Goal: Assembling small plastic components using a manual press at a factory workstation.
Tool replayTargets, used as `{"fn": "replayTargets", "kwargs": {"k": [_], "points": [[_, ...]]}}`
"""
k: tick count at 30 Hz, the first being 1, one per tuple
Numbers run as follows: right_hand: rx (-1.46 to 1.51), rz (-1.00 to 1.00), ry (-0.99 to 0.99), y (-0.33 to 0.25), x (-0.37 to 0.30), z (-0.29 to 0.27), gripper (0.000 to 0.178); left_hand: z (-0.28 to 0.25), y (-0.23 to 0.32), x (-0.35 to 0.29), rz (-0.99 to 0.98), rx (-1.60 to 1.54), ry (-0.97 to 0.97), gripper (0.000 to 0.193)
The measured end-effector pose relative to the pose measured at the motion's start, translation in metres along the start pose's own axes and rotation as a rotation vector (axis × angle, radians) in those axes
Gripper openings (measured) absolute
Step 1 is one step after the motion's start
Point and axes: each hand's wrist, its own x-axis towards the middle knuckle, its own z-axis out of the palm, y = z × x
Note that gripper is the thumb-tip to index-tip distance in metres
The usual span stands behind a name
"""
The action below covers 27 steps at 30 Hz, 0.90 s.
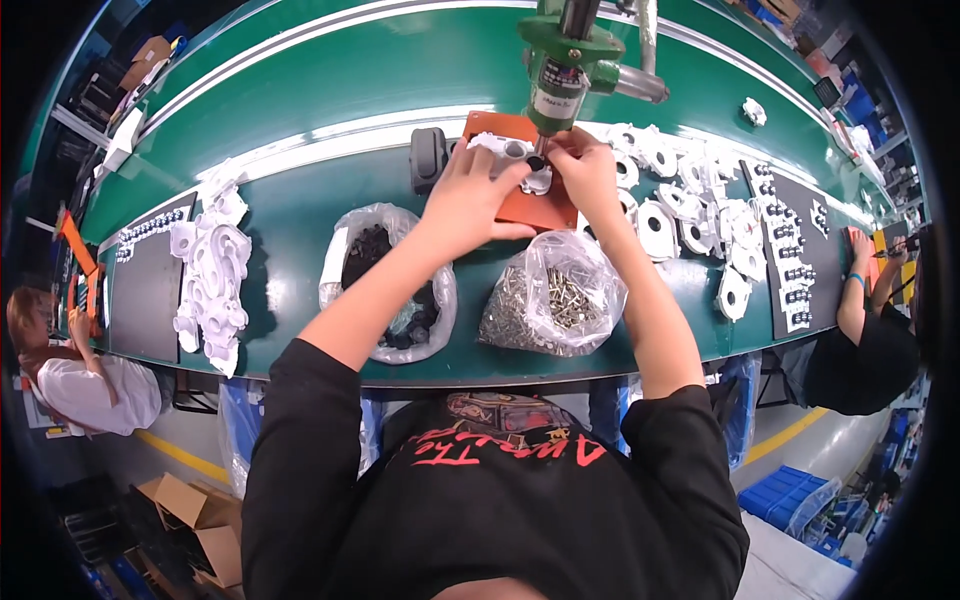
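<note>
A white molded plastic part (515, 150) with round openings lies on an orange plate (520, 212) at the bench's middle. My left hand (474, 190) grips this part from the left, thumb and fingers around its near side. Directly over the part comes down the tip of a green machine head (560, 75), which looks like a mounted screwdriver. My right hand (585, 170) is closed beside that tip at the part's right side; whatever its fingertips pinch is hidden. Nearer me stand a clear bag of screws (568, 300) and a bag of dark small parts (372, 250).
White plastic parts are heaped at left (213, 270) and right (690, 205). Dark mats with rows of small black parts lie at both ends. A dark grey block (428, 160) stands beside the orange plate. Co-workers sit at far left (95, 375) and far right (865, 345).
</note>
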Motion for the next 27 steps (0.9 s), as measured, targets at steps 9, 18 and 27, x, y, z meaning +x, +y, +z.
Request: {"fn": "replayTargets", "kwargs": {"k": [9, 18, 27], "points": [[-0.174, -0.096, -0.055, 0.009, 0.001, 0.005, 0.017, 0.003, -0.001, -0.006, 0.010, 0.012, 0.046, 0.064], [-0.184, -0.187, -0.100, 0.010, -0.006, 0.000, 0.016, 0.002, 0.000, -0.006, -0.003, -0.015, 0.060, 0.063], [-0.493, -0.530, -0.131, 0.008, -0.020, -0.008, 0.021, 0.005, -0.001, -0.007, -0.001, 0.004, 0.082, 0.066]]}}
